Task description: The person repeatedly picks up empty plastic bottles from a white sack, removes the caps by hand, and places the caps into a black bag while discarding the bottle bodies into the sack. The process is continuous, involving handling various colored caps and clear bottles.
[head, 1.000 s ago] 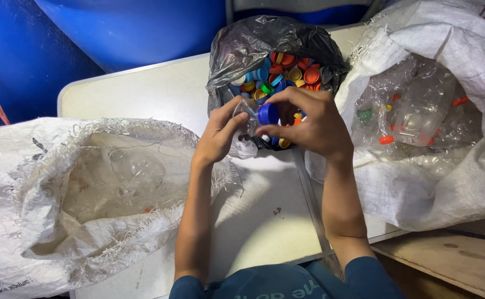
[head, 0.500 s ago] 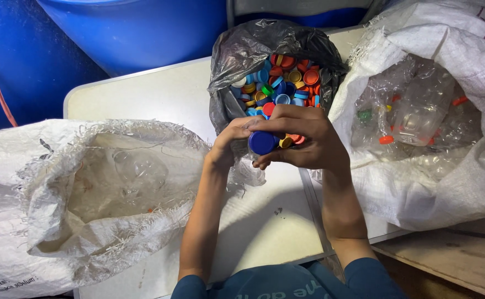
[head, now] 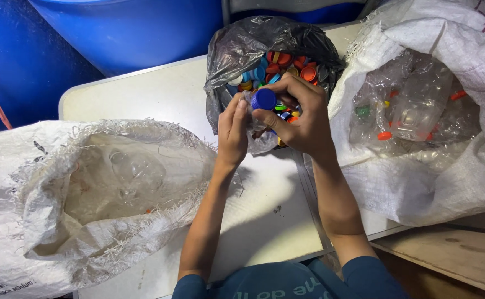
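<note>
My left hand (head: 232, 132) grips a clear plastic bottle (head: 259, 130), mostly hidden between both hands. My right hand (head: 300, 119) pinches the bottle's blue cap (head: 263, 99) with thumb and fingers. Both hands are over the near edge of a black plastic bag (head: 242, 50) filled with several coloured bottle caps (head: 287, 66) in red, orange, blue and green.
A white woven sack (head: 48, 210) at the left holds clear bottles without caps. Another white sack (head: 464, 160) at the right holds clear bottles with caps on. Everything rests on a white table (head: 143, 94). Blue barrels (head: 115, 27) stand behind; a wooden board (head: 453, 254) lies lower right.
The view has shifted slightly. My hands have stayed by the black bag, and the right hand's fingers have turned around the blue cap.
</note>
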